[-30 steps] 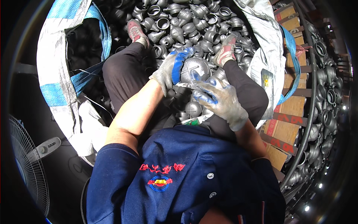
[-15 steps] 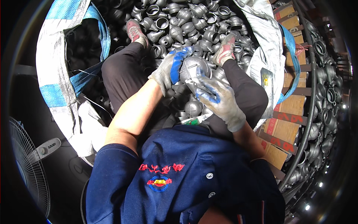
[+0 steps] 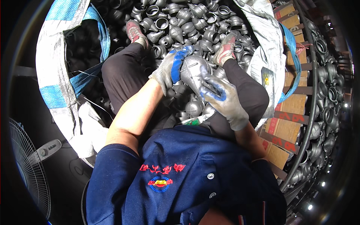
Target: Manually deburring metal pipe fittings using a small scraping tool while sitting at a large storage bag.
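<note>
A grey, bulb-shaped metal casting [image 3: 193, 71] with raised seam lines sits tilted between my hands, above my lap. My left hand [image 3: 173, 68], in a grey knitted glove with a blue coated palm, is closed around its left and upper side. On its lower right side is my right hand [image 3: 225, 98], gloved likewise, fingers bent into a pinch close to the surface. Whatever lies between those fingertips, if anything, is too small or hidden to make out. Just below the held piece, another round casting [image 3: 194, 108] rests near my lap.
Many similar castings [image 3: 176, 32] fill the large white woven sack [image 3: 50, 71] around my legs. Blue strap loops [image 3: 294, 63] hang at its sides. A fan [image 3: 32, 168] stands at lower left. Wooden slats [image 3: 290, 103] and a rail [image 3: 312, 108] border more castings at right.
My right hand has shifted slightly right and down along the casting, its fingers now bent closer together. The left hand keeps its hold almost unmoved, and the casting has turned slightly.
</note>
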### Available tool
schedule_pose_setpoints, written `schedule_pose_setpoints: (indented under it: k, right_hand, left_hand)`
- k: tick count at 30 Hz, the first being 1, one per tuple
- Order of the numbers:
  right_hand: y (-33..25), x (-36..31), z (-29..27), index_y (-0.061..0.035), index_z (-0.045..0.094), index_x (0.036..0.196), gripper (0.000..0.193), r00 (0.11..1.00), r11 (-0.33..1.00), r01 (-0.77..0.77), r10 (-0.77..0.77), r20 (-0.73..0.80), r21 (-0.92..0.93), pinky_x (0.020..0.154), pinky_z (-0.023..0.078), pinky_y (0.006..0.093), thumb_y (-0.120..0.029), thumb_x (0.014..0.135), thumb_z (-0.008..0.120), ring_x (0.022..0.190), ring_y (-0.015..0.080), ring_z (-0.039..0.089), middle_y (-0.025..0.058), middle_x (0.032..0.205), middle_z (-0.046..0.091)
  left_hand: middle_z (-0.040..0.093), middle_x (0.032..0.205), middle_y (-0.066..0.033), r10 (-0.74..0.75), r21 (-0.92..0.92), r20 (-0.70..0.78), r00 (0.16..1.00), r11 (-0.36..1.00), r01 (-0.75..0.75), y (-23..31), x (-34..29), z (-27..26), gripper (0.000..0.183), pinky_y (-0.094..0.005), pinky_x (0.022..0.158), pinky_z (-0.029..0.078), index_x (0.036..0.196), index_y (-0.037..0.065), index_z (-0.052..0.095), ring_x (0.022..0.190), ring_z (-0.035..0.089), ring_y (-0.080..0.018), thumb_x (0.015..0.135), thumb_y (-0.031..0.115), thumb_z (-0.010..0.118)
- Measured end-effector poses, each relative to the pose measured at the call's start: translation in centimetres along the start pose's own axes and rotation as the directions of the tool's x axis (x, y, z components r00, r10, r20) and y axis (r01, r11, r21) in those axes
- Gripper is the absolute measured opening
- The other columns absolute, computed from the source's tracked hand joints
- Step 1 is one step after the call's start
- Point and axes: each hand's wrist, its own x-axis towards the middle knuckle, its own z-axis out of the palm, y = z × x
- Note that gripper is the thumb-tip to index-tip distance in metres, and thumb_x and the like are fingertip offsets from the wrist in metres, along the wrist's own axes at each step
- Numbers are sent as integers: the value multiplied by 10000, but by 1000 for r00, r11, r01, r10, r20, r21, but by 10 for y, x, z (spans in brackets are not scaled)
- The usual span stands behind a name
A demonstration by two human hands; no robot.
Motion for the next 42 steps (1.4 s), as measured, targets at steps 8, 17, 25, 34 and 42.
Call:
schedule_pose_setpoints:
  k: [8, 17, 25, 34, 42]
  right_hand:
    - [1, -4, -13, 36, 645, 903, 226, 987, 969, -105, 75, 140, 222, 672, 497, 278, -80, 734, 741, 772, 157, 629, 94, 849, 645]
    - [5, -20, -1, 43, 479, 1247, 417, 857, 734, -464, 515, 39, 496, 731, 478, 196, -38, 862, 616, 858, 75, 581, 67, 986, 625]
    - [14, -15, -3, 3, 552, 1017, 170, 816, 552, -391, 577, 0, 736, 401, 371, 176, -117, 897, 542, 466, 56, 476, 76, 723, 591]
    - [45, -21, -16, -5, 526, 1004, 270, 847, 430, -307, 530, 37, 849, 339, 353, 228, -240, 969, 398, 393, 102, 439, 67, 623, 518]
    - [29, -18, -15, -7, 510, 1064, 303, 869, 462, -289, 493, 28, 838, 351, 352, 205, -272, 974, 394, 417, 83, 435, 133, 755, 612]
  left_hand:
    - [636, 933, -90, -462, -572, 80, 883, 705, 420, 22, 0, -2, 239, -308, 747, 515, 1022, 22, 589, 837, 632, -180, 815, 139, 610]
    - [634, 983, -81, 70, 398, -8, 998, 915, -61, -1, -2, -6, 250, -287, 754, 517, 1068, 31, 573, 863, 631, -155, 835, 116, 596]
    - [609, 1085, -101, -88, 2, -67, 994, 996, 89, 8, 3, -3, 334, -332, 855, 490, 1183, 43, 542, 991, 593, -192, 923, 243, 482]
    - [607, 867, -36, -355, -513, 18, 935, 799, 314, 24, 1, -1, 274, -304, 699, 485, 1027, 42, 586, 788, 591, -134, 926, 275, 482]
    - [574, 813, -10, -256, -149, -84, 963, 959, 242, 22, 1, 1, 265, -275, 676, 462, 1002, 47, 597, 731, 540, -93, 927, 284, 508]
